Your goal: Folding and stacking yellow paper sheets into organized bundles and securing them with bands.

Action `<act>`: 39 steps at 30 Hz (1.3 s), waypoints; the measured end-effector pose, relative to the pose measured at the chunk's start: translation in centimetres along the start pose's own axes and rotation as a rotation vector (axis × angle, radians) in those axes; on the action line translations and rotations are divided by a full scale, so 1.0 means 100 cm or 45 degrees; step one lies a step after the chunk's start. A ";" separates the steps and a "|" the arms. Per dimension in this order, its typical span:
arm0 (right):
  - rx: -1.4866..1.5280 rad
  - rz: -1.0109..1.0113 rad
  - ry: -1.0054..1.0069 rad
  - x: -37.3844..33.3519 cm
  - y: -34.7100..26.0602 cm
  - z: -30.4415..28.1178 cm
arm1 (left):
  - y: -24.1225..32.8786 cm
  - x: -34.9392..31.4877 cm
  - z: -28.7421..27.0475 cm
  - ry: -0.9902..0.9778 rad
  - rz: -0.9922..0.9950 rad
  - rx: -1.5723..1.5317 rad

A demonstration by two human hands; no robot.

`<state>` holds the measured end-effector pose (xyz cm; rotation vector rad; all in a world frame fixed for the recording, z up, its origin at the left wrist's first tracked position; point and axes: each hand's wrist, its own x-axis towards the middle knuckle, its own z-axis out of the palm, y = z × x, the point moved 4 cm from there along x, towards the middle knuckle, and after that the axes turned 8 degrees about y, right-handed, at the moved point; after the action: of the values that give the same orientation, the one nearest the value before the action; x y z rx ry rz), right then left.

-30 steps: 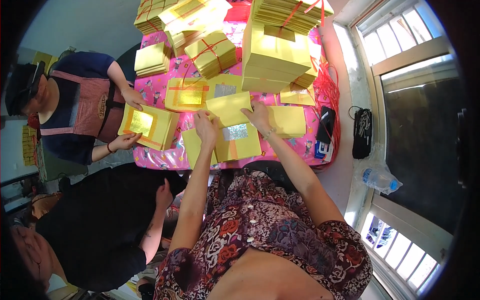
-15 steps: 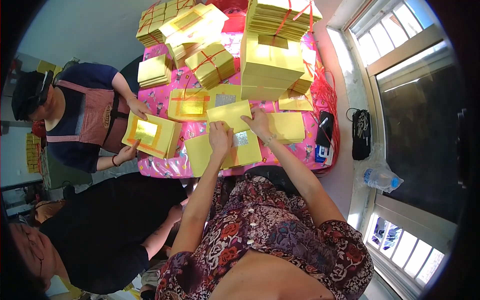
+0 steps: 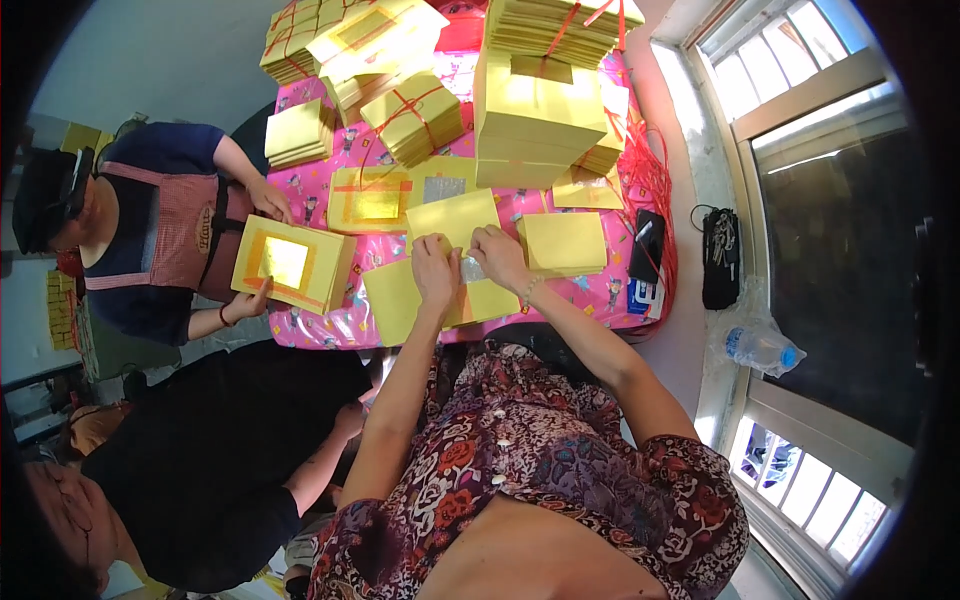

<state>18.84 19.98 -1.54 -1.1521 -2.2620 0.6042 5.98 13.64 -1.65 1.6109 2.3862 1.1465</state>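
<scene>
My left hand (image 3: 435,268) and my right hand (image 3: 497,255) meet over a stack of yellow paper sheets (image 3: 400,298) with a silver foil square at the table's near edge. Both pinch the near edge of one yellow sheet (image 3: 455,216) that is lifted and folded away from me. Another yellow sheet pile (image 3: 563,243) lies just right of my right hand.
The table has a pink patterned cloth (image 3: 590,290). Tall yellow paper stacks (image 3: 535,120) and bundles tied with red string (image 3: 412,118) fill the far side. A person in an apron at the left holds a yellow stack (image 3: 290,262). A black phone (image 3: 648,245) lies right.
My hands have drawn nearer to each other and lifted the top yellow sheet, folding it away from me. The person at the left still holds their stack.
</scene>
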 end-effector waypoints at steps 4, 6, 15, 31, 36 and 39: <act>-0.032 0.016 -0.029 0.004 -0.001 0.001 | -0.003 -0.001 0.000 -0.010 -0.021 -0.053; -0.020 0.014 -0.030 0.003 -0.001 0.000 | -0.007 -0.003 -0.003 -0.021 0.004 -0.120; -0.100 0.063 -0.043 0.003 -0.003 0.002 | -0.037 -0.003 -0.013 -0.106 -0.246 -0.309; -0.106 0.040 -0.081 0.002 -0.001 0.002 | -0.084 -0.006 0.009 -0.375 -0.528 -1.061; -0.136 -0.076 -0.047 0.004 -0.010 -0.003 | -0.078 -0.006 -0.003 -0.135 -0.285 -0.707; -0.307 -0.241 -0.072 0.005 -0.009 0.000 | -0.068 -0.007 -0.007 -0.005 -0.359 -0.610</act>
<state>18.02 19.93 -0.87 -1.0232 -2.5093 0.2997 0.72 11.37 -5.37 1.0876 2.0311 1.4949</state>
